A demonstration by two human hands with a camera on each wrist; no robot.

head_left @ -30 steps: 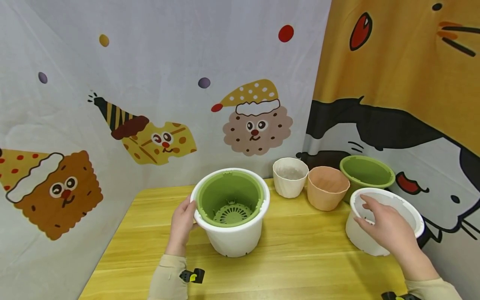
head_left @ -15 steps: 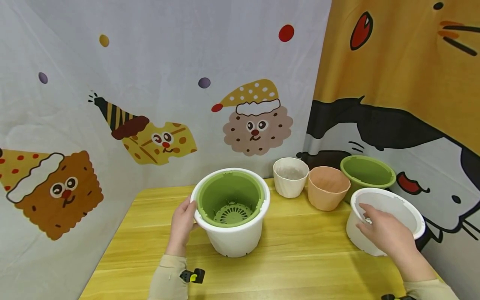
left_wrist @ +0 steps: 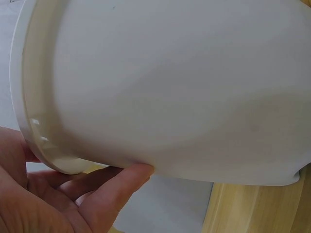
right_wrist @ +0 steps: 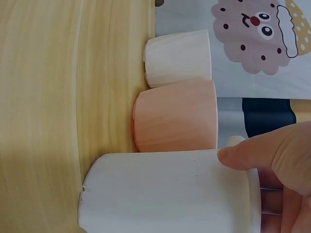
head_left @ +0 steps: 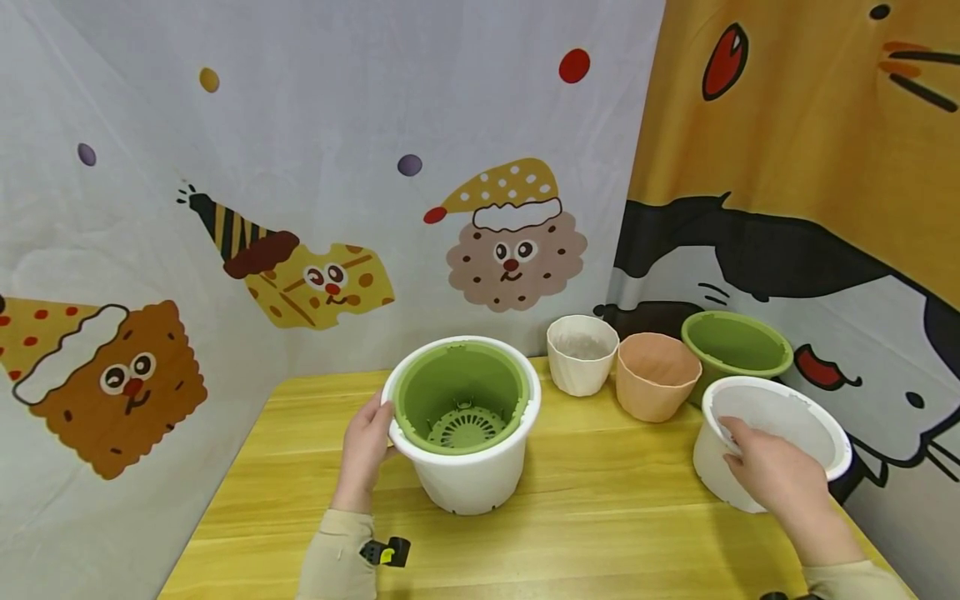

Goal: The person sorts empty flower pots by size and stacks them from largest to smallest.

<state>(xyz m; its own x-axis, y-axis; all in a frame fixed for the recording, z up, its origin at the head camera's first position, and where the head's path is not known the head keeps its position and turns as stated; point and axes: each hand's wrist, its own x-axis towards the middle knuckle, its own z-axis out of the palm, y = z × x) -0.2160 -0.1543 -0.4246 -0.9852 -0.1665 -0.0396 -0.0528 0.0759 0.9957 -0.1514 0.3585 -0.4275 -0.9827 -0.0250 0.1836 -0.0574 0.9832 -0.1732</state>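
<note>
Yellow wood forms the surface (head_left: 585,533). The left white pot (head_left: 468,482) (a green pot (head_left: 461,379) sits inside) is well apart from the right white pot (head_left: 722,475), which stands near a peach pot (head_left: 654,383). Fingers (left_wrist: 119,191) of the left hand (head_left: 363,450) pinch the former, unchanged; those of the right hand (head_left: 780,475), spread a second ago, now pinch the latter's rim.

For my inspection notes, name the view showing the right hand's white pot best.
The head view: the white pot shows its rim, inside and outer wall, partly behind the right hand. The right wrist view gives mainly its outer side, cut off below; the left wrist view lacks it.
</note>
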